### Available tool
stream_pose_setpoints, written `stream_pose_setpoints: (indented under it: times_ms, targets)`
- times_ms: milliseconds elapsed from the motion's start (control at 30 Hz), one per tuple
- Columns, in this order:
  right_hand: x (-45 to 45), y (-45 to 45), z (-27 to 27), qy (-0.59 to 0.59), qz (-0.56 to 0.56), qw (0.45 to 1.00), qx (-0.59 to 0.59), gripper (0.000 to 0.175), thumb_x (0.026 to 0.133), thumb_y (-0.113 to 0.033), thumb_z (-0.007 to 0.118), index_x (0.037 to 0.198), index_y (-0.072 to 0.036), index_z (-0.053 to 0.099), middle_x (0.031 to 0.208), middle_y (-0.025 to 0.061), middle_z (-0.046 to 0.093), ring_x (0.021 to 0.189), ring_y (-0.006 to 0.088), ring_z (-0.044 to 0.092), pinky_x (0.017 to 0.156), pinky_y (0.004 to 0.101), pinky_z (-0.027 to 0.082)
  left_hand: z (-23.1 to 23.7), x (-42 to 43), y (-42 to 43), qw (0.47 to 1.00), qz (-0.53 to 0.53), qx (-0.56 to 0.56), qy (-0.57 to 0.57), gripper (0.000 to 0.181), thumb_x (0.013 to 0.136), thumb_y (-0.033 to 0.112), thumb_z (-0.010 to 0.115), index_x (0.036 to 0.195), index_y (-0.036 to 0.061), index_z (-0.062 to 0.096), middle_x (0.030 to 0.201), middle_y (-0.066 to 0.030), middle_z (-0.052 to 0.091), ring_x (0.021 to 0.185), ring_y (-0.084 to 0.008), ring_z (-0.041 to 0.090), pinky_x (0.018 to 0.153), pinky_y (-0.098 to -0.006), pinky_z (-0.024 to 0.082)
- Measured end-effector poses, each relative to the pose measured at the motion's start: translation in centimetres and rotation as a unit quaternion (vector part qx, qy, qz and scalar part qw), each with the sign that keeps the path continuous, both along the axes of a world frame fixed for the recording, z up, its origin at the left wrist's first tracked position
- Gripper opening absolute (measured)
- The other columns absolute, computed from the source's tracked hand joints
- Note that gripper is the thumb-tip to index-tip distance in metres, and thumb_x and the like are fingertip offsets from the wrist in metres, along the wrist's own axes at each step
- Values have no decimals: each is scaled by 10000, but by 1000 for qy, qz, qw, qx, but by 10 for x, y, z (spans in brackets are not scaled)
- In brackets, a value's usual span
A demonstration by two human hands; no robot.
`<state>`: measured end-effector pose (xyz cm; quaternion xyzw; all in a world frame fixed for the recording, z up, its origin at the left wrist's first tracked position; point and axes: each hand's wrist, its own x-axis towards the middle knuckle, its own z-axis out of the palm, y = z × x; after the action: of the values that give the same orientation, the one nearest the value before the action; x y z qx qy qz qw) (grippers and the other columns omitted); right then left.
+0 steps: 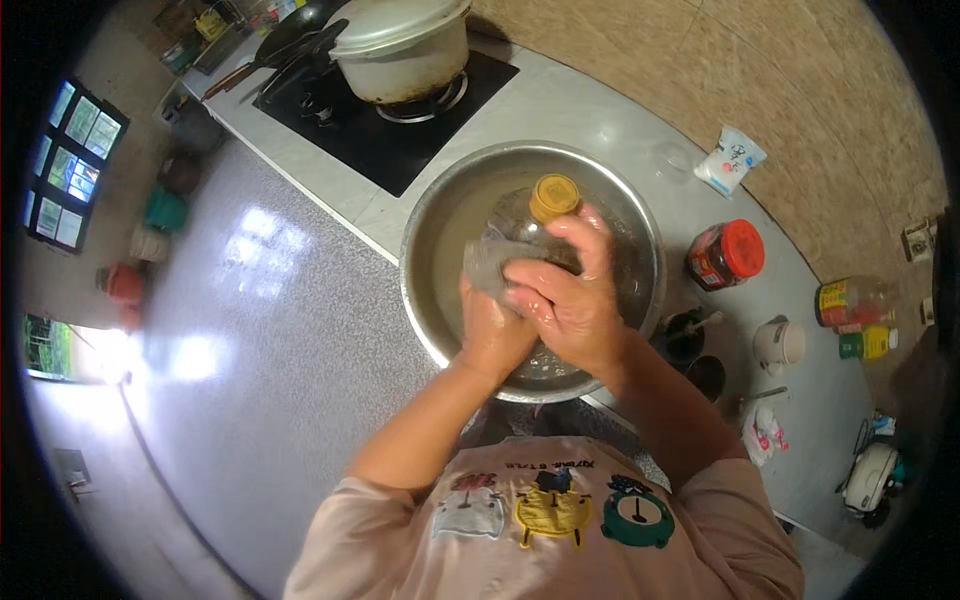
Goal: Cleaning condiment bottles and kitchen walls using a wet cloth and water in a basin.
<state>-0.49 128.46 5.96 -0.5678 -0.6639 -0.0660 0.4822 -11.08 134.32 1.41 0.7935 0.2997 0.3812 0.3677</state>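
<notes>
A wide steel basin (pixel 420 300) with water in it stands at the counter's edge, and both my hands are over it. Between them is a wet grey cloth (pixel 491 262). My left hand (pixel 495 322) lies beneath the cloth, its fingers mostly hidden by it. My right hand (pixel 574 296) presses on the cloth from the right, with its upper fingers beside the yellow-brown cap (pixel 556 196) of a clear container. The container's body is partly hidden by the hands and cloth, so which hand bears it is unclear.
A lidded pot (pixel 405 56) sits on a black gas hob (pixel 337 127), beside a pan (pixel 296 37). Right of the basin stand a red-lidded jar (pixel 742 247), a white packet (pixel 729 161), a pale mug (pixel 780 345) and several bottles. Dark cups (pixel 705 375) are close to the basin's rim.
</notes>
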Motion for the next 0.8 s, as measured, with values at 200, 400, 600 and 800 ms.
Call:
stream_pose_setpoints:
  times_ms: [200, 400, 600, 800]
  targets:
    - [9, 16, -25, 54, -25, 998, 31, 193, 747, -82, 620, 877, -53, 481, 1198, 280, 370, 1117, 413, 419, 933, 440, 346, 6, -7, 10, 997, -62, -39, 37, 118, 647, 56, 612, 753, 12, 584, 647, -157, 584, 699, -366, 578, 827, -438, 400]
    - [17, 31, -30, 172, 45, 983, 32, 135, 816, -46, 530, 892, -29, 419, 1122, 262, 479, 1029, 340, 505, 898, 393, 380, 1, -14, 23, 993, -74, -81, 45, 75, 643, 78, 626, 629, 44, 560, 570, -124, 565, 632, -333, 574, 847, -408, 396]
    - [13, 36, -36, 253, 3, 966, 53, 60, 871, 2, 448, 889, -26, 399, 1043, 190, 542, 945, 255, 556, 818, 323, 432, 10, -26, 31, 979, -121, -131, 94, 106, 672, 142, 649, 637, 54, 602, 632, -109, 604, 673, -305, 580, 825, -370, 422]
    - [10, 36, -38, 285, -76, 955, 9, 77, 859, -20, 500, 881, -38, 428, 915, 143, 564, 829, 239, 578, 710, 330, 455, 18, -28, 51, 971, -169, -126, 109, 122, 704, 182, 674, 714, 62, 655, 692, -100, 634, 727, -284, 594, 871, -361, 396]
